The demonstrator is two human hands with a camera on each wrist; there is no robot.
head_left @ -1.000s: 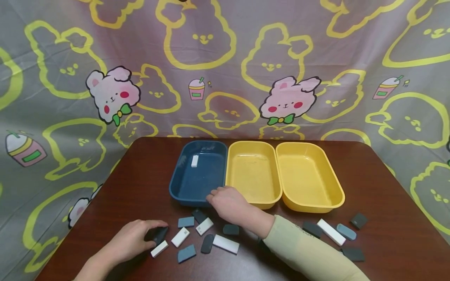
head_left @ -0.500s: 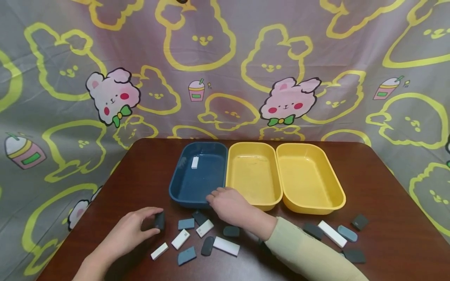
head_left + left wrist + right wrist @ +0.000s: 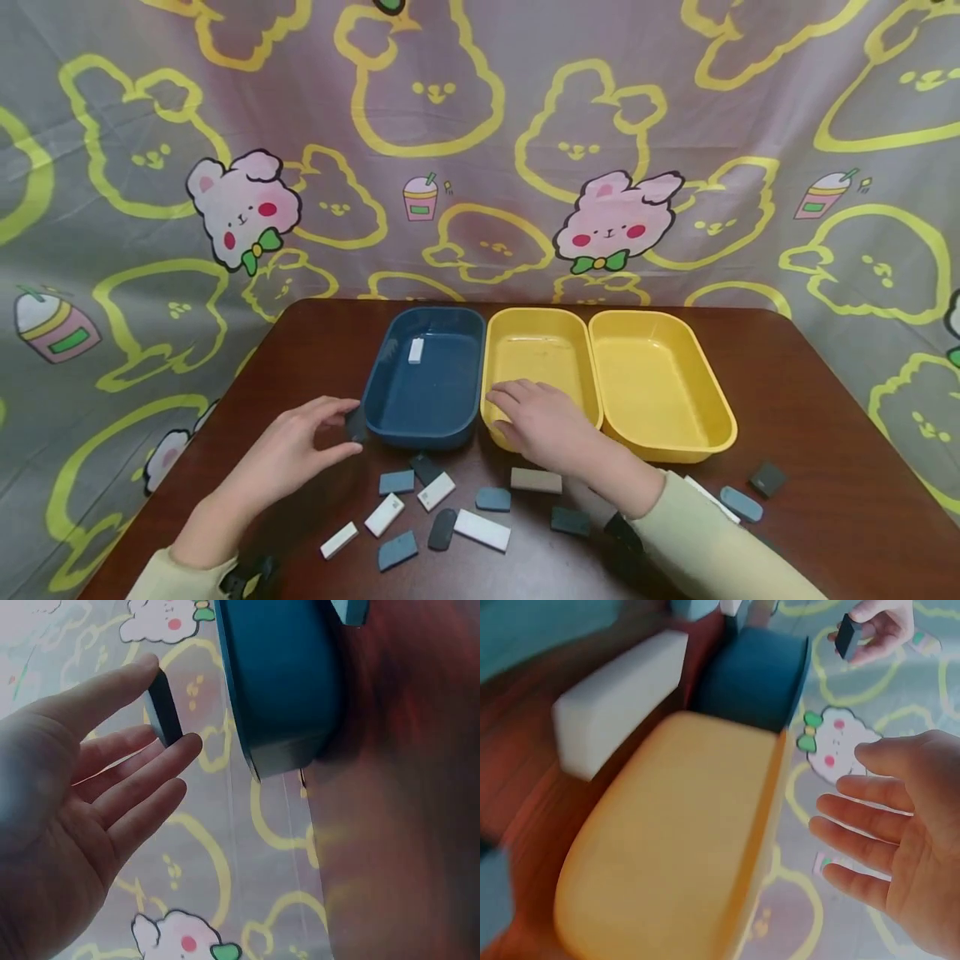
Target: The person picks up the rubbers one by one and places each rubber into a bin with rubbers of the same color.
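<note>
My left hand [image 3: 288, 450] pinches a flat dark rectangular block [image 3: 164, 709] between thumb and fingertips, raised above the table. In the head view it is just left of the blue bin [image 3: 423, 437]. My right hand [image 3: 546, 427] hovers over the near end of the middle yellow bin [image 3: 540, 313]. In the right wrist view its fingers [image 3: 862, 817] are loosely extended, with nothing between them. A small white block [image 3: 416, 350] lies inside the blue bin. In front of the bins, several white, blue-grey and dark blocks are scattered, among them a white block [image 3: 482, 531] and a blue-grey block [image 3: 397, 551].
A second yellow bin [image 3: 716, 454] adjoins the middle one on the right. More blocks lie at the right, including a dark block [image 3: 767, 479] and a blue rounded block [image 3: 741, 504]. A patterned cloth [image 3: 480, 150] hangs behind the brown table [image 3: 300, 358].
My left hand has lifted the dark block from beside the white ones and carried it forward towards the blue bin. My right hand has moved right, from the blue bin's corner to above the middle bin.
</note>
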